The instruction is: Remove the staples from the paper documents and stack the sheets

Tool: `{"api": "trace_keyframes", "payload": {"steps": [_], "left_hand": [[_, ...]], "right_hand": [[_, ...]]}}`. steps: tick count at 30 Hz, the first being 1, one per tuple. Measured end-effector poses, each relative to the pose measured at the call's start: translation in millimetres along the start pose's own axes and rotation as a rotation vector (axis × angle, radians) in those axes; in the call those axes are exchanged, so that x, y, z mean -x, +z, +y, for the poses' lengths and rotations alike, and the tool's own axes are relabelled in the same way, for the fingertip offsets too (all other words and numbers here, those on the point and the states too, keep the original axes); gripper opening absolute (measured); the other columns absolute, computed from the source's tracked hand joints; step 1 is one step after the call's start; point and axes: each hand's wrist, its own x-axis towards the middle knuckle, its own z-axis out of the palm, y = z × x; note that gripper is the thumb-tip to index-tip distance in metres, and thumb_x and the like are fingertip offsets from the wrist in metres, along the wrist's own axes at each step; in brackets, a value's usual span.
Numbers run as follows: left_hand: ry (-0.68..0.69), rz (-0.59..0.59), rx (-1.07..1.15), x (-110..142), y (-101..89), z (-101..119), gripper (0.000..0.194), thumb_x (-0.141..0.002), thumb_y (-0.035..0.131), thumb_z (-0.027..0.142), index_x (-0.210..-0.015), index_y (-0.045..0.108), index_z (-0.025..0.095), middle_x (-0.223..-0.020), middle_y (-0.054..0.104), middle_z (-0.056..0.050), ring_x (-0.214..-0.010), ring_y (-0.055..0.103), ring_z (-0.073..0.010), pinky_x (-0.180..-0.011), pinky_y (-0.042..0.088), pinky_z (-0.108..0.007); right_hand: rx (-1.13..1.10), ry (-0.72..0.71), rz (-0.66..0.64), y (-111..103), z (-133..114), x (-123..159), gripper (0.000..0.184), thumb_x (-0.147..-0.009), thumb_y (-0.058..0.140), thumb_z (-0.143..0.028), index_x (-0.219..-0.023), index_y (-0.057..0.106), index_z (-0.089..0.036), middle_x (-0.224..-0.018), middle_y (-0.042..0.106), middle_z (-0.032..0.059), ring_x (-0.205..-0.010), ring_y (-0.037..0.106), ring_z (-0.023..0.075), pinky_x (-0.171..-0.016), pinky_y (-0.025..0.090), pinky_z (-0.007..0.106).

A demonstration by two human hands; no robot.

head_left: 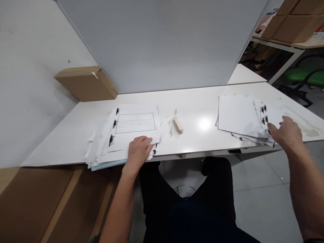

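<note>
On the left part of the white table lies a thick stack of papers (136, 135), its top sheet printed with a framed block of text. My left hand (138, 151) rests on the stack's near edge, fingers lying on the sheet and thumb apart. A second, looser pile of papers (238, 114) lies at the right, blank white on top, with dark marks along its right side. My right hand (288, 133) is at that pile's right edge, thumb and fingers spread; whether it touches the paper is unclear. Between the piles lies a cream stapler (178, 125).
A cardboard box (86, 82) stands at the table's back left against the wall. A grey partition (164, 44) rises behind the table (194, 98). Large cardboard (37, 195) is at the lower left. A green chair (303, 76) and more boxes (291, 27) are at the far right.
</note>
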Motion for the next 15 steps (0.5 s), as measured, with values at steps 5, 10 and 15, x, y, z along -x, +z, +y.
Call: {"api": "trace_keyframes", "payload": {"steps": [5, 10, 15], "left_hand": [[0.01, 0.129, 0.078, 0, 5.2, -4, 0.027, -0.09, 0.036, 0.027, -0.091, 0.062, 0.019, -0.093, 0.064, -0.007, -0.088, 0.054, -0.0217, -0.075, 0.041, -0.034], [-0.023, 0.42, 0.287, 7, 0.8, 15, 0.018, -0.088, 0.043, 0.024, -0.083, 0.06, 0.018, -0.08, 0.064, -0.005, -0.08, 0.056, -0.0177, -0.074, 0.044, -0.029], [0.129, 0.518, 0.375, 31, -12.3, 63, 0.01, -0.084, 0.05, 0.016, -0.088, 0.059, 0.018, -0.083, 0.065, -0.005, -0.081, 0.057, -0.0174, -0.076, 0.045, -0.031]], "right_hand": [[-0.187, -0.128, -0.068, 0, -47, 74, 0.048, -0.081, 0.05, -0.037, -0.124, 0.048, -0.015, -0.111, 0.062, 0.0157, -0.084, 0.063, 0.0286, -0.079, 0.046, 0.043], [-0.726, -0.23, -0.615, 23, -106, 148, 0.05, -0.083, 0.049, -0.049, -0.122, 0.048, -0.018, -0.1, 0.065, 0.0107, -0.071, 0.065, 0.0194, -0.067, 0.052, 0.034], [-1.134, -0.12, -1.201, 42, -165, 192, 0.056, -0.084, 0.04, -0.06, -0.115, 0.051, -0.016, -0.106, 0.064, 0.015, -0.069, 0.066, 0.0186, -0.064, 0.054, 0.033]]}}
